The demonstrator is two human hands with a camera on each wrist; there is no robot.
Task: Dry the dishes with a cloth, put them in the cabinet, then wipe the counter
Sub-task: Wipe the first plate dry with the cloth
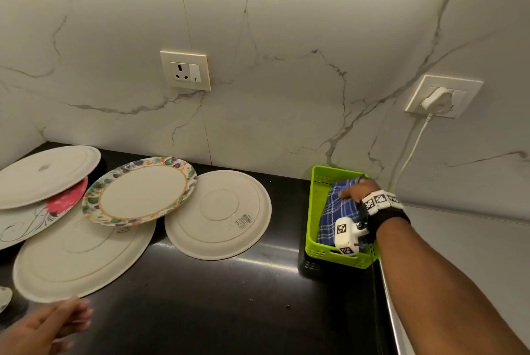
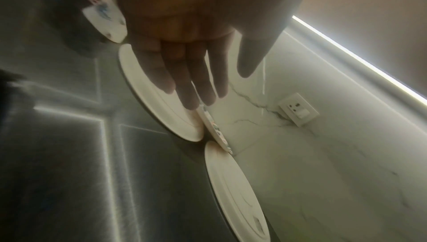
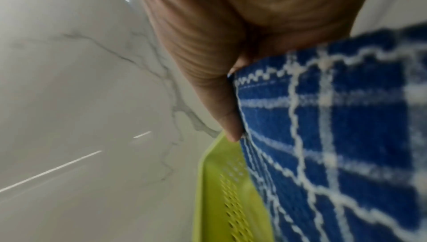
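Blue checked cloth (image 1: 338,211) in green basket (image 1: 318,182), pinched by right hand (image 1: 358,191); left hand (image 1: 43,329) slack-fingered, empty.

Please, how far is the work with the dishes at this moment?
Nothing looks done yet. The plates, such as the floral-rimmed plate, lie on the black counter, none put away. In hand: the right hand grips the blue checked cloth in the green basket. The left hand is open, holding nothing. Left: drying, storing, wiping.

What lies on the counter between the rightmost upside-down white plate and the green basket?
Nothing: in the head view, only bare black countertop separates the white plate from the green basket, where the right hand grips the blue checked cloth.
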